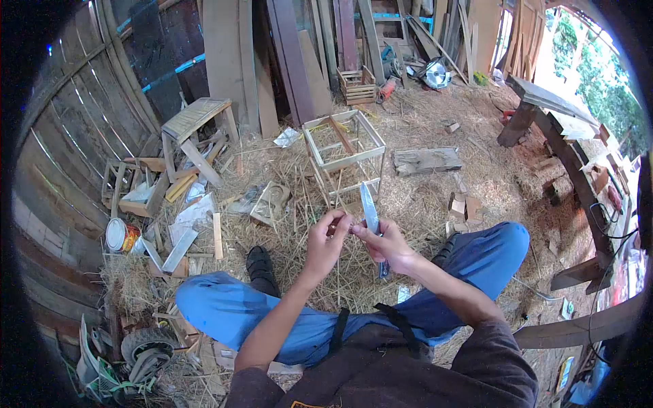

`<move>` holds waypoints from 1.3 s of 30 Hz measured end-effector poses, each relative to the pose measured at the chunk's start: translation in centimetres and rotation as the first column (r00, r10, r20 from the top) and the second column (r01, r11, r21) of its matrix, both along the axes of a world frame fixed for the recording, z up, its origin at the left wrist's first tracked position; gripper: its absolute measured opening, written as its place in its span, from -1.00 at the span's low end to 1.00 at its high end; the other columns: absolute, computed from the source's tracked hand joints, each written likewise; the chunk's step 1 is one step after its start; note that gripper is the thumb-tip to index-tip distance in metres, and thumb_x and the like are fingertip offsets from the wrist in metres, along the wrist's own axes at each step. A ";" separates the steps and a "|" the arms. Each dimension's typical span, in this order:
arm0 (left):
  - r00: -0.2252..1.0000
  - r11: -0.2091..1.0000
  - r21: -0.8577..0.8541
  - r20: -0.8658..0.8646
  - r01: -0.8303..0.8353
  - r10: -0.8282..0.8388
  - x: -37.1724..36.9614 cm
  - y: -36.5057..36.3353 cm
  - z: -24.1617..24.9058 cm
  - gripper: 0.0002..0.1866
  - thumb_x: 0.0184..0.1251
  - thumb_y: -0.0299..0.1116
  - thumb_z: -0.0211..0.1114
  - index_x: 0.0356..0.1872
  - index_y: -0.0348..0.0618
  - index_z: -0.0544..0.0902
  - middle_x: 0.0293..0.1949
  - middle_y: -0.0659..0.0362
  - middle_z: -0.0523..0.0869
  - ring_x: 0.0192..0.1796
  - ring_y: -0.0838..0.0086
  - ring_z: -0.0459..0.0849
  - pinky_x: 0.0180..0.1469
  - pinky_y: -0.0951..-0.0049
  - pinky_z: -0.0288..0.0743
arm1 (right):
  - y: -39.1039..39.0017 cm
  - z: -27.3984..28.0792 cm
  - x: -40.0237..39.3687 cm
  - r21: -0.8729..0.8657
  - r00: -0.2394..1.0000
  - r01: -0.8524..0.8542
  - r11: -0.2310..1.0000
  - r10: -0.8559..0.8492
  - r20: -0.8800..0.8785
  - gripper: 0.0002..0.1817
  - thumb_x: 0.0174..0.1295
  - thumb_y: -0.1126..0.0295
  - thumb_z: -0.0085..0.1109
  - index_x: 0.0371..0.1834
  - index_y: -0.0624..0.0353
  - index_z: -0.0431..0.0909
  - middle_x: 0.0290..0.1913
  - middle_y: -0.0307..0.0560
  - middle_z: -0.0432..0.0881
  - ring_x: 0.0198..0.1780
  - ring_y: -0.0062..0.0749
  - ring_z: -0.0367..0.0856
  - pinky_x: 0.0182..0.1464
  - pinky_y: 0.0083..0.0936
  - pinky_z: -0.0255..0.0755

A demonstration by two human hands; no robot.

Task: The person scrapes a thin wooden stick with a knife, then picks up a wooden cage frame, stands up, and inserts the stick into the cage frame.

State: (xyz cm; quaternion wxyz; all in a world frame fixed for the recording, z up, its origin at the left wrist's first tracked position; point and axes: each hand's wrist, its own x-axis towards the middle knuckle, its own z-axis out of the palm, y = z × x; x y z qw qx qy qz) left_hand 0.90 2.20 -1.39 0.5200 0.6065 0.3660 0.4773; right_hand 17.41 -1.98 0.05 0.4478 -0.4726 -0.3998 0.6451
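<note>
A knife (pixel 369 209) with a broad pale blade points away from me, its dark handle low in my right hand (pixel 386 243), whose fingers are wrapped round it. Close beside it on the left, my left hand (pixel 329 238) is closed in a pinch, its fingertips almost meeting those of my right hand. What the left fingers pinch is too small to make out. Just beyond both hands stands a wooden frame (pixel 354 161) of thin strips, upright on the straw-covered ground.
A small wooden table (pixel 196 119) stands at the left, near a paint bucket (pixel 121 234). A plank (pixel 426 160) lies right of the frame. Further back are a slatted crate (pixel 357 86) and a circular saw (pixel 435 75). A workbench (pixel 575 177) runs along the right.
</note>
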 end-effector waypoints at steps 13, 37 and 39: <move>0.951 0.960 -0.252 0.306 0.118 -0.037 -1.5 -0.1 1.2 -0.85 0.58 -0.29 0.09 -0.01 -0.10 0.45 -0.53 0.37 0.35 -0.58 0.73 0.26 -0.59 0.65 0.14 | -0.1 1.1 0.6 0.622 0.512 -0.275 0.733 -0.436 0.740 -0.75 0.40 0.31 0.08 0.04 0.19 0.53 -0.25 0.07 0.58 -0.18 0.02 0.59 -0.14 -0.17 0.44; 0.986 0.984 -0.075 -0.025 0.160 -0.162 -0.8 -1.1 0.3 -0.64 0.53 -0.27 0.19 0.20 -0.24 0.62 -0.44 0.45 0.52 -0.47 0.82 0.31 -0.46 0.69 0.16 | 0.7 0.6 2.1 0.718 0.389 -0.402 0.568 -0.604 0.695 -0.70 0.18 0.29 0.29 -0.05 0.11 0.56 -0.31 -0.07 0.57 -0.25 -0.12 0.54 -0.17 -0.20 0.37; 0.989 0.978 -0.146 0.014 0.146 -0.146 -1.0 -1.2 1.1 -0.63 0.52 -0.28 0.19 0.21 -0.25 0.61 -0.45 0.46 0.50 -0.48 0.82 0.31 -0.48 0.68 0.16 | 2.3 2.3 4.2 0.740 0.356 -0.300 0.602 -0.649 0.673 -0.73 0.18 0.34 0.26 -0.07 0.12 0.56 -0.32 -0.08 0.64 -0.23 -0.11 0.59 -0.18 -0.17 0.40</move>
